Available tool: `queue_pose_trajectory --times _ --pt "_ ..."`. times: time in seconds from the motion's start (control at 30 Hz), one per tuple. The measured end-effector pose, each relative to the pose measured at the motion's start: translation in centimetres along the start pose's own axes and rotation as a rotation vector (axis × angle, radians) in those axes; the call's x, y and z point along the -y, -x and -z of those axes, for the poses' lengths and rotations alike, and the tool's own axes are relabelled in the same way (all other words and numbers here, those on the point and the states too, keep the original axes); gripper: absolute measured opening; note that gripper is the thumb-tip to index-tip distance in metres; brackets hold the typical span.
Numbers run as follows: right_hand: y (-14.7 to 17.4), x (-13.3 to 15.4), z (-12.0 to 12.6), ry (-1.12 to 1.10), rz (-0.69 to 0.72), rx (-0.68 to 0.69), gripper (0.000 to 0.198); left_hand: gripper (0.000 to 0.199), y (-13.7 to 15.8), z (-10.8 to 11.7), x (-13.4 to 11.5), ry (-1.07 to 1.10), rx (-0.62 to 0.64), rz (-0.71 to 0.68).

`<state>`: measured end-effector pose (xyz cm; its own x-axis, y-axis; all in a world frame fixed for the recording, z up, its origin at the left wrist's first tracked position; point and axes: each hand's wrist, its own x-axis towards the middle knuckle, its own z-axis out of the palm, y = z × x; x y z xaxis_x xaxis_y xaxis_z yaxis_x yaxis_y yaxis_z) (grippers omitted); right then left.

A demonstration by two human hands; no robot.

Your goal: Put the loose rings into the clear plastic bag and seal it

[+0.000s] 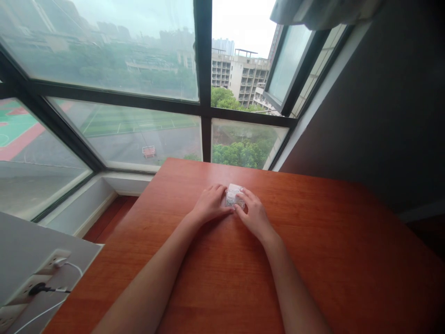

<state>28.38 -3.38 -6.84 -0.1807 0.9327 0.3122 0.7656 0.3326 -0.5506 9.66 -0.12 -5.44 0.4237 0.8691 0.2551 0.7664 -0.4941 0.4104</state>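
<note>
A small clear box-like container (234, 195) with a whitish top rests on the reddish-brown wooden table (215, 278). What is inside it is too small to make out. Around its left side curves my left hand (211, 204), fingers at the far left corner and thumb along the near edge. My right hand (253, 211) grips the box from the right, with the thumb at the near side and the fingers over the top right edge. Both forearms lie low over the table.
Large dark-framed windows (205, 111) stand beyond the table, one pane swung outward at the right. A wall with sockets and plugged-in cables (41, 287) is at the lower left. A dark grey wall (365, 111) rises on the right. Fabric (320, 14) hangs at the top.
</note>
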Motion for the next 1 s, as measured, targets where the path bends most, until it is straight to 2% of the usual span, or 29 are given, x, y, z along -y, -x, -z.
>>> queue_pose_trajectory --times 0.43,0.67,1.0 --pt "-0.2 -0.8 0.4 -0.089 0.065 0.034 0.034 0.059 -0.1 -0.2 0.4 0.034 0.021 0.014" --pt "-0.3 -1.0 0.6 -0.096 0.090 0.021 0.033 0.082 -0.2 -0.4 0.6 0.029 0.028 0.022" --pt "-0.4 -0.7 1.0 -0.183 0.058 -0.013 0.042 0.078 -0.3 -0.3 1.2 0.158 0.042 0.013"
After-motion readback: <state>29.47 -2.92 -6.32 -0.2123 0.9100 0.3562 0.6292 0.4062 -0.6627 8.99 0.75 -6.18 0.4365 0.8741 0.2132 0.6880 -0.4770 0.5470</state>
